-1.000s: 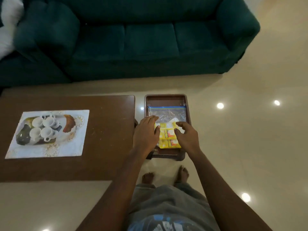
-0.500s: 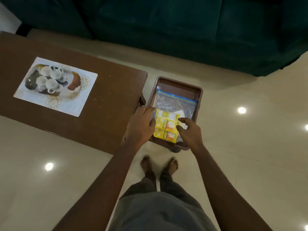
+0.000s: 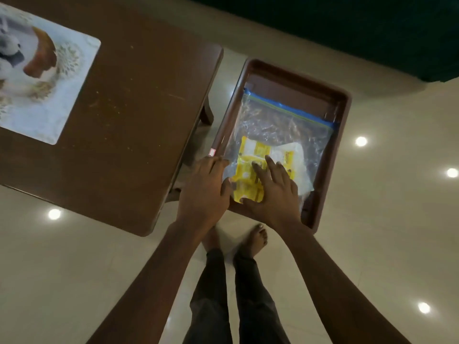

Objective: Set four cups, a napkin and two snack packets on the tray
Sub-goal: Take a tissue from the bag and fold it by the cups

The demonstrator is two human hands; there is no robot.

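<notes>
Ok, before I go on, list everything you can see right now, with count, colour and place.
tray: one, brown, right of the table
zip bag: one, clear with blue seal, in the tray
snack packets: yellow, inside the bag; count unclear
white item: one, inside the bag beside the packets
table: one, brown wood, left
placemat: one, white, printed, on the table
sofa: one, dark green, top
left hand: on the tray's near left edge
right hand: flat on the bag
feet: two, bare, on the floor

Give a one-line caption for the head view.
Both hands, left and right, rest on a clear bag of yellow packets in a brown tray.
</notes>
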